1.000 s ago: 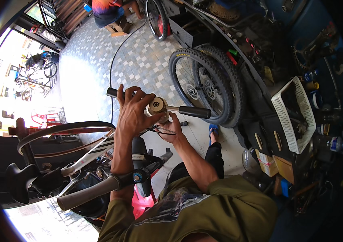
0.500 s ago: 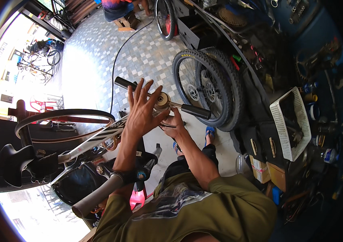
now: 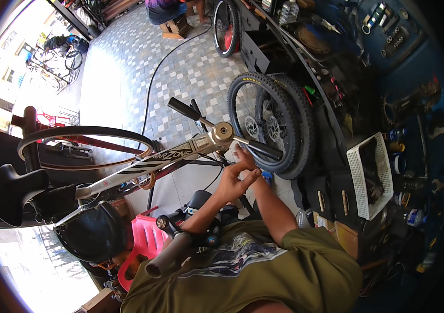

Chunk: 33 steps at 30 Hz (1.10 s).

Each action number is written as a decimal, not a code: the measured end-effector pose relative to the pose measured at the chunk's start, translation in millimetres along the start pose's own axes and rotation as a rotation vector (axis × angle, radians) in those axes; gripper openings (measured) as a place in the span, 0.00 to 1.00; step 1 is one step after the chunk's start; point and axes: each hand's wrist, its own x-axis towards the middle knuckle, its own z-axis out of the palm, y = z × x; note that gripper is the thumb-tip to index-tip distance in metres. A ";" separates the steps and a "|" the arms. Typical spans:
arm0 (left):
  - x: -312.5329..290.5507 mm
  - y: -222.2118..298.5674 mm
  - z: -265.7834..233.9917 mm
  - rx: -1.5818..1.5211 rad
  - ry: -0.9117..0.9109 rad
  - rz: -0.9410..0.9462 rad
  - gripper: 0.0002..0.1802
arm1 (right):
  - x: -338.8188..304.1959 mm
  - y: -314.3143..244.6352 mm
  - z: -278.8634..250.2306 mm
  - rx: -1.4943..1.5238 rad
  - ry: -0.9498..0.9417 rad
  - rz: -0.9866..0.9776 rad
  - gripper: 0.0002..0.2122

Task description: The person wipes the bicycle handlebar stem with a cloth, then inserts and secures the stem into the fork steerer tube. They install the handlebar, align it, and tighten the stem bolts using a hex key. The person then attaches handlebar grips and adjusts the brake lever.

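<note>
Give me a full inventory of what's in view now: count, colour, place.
Bicycle frame: one, white and black, centre-left
Two-handled tool: one, black grips, frame's right end
Saddle: one, black, far left
Knobby wheels: two, black, right of centre
Further wheel: one, black, top centre
Basket: one, white, right
Chair: one, pink, lower left
Cable: one, black, tiled floor
Wooden stool: one, brown, top, under a seated person
Bench clutter: too dark to count, right
Shirt: one, olive, bottom
Left hand: one, bare, below tool
Right hand: one, bare, partly hidden behind left
</note>
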 end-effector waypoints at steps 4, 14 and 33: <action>15.7 -44.9 8.0 -0.724 0.130 -0.340 0.17 | -19.5 -82.8 -80.6 -0.002 0.004 -0.415 0.13; 44.7 -71.8 26.9 -1.562 0.527 -0.457 0.43 | -167.8 -317.2 -42.6 -1.035 -0.418 -0.794 0.29; 86.3 -107.5 29.8 -2.037 0.758 -0.167 0.43 | -172.1 -295.8 -0.2 -1.197 -0.323 -0.698 0.30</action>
